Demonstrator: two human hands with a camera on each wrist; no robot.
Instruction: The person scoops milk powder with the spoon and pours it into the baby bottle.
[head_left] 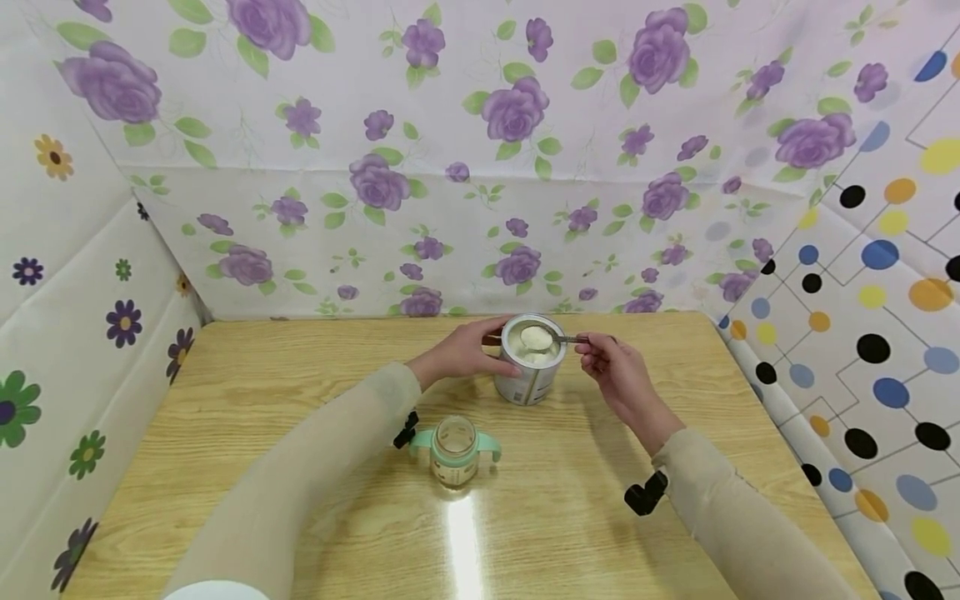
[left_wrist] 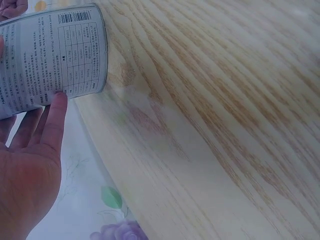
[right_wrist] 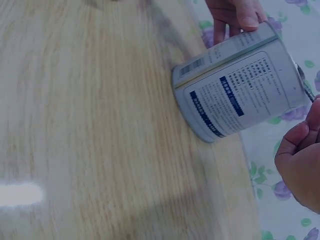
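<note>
An open milk powder can [head_left: 527, 390] stands near the table's back edge, pale powder visible inside. My left hand [head_left: 467, 350] grips it from the left, thumb on the near side and fingers around the back. In the left wrist view, fingertips press against the can's printed label [left_wrist: 82, 55]. From the right, my right hand [head_left: 618, 379] pinches the handle of a metal spoon [head_left: 573, 339]. Its bowl, heaped with powder, is over the can's mouth. A baby bottle [head_left: 454, 467] with mint-green side handles stands uncapped in front of the can.
The wooden table [head_left: 300, 342] meets a flower-printed cloth [head_left: 450, 208] at its back edge. Patterned cloth also hangs on both sides. Black camera mounts [head_left: 647, 493] sit on both wrists. A bright light reflection [head_left: 463, 542] lies on the near tabletop.
</note>
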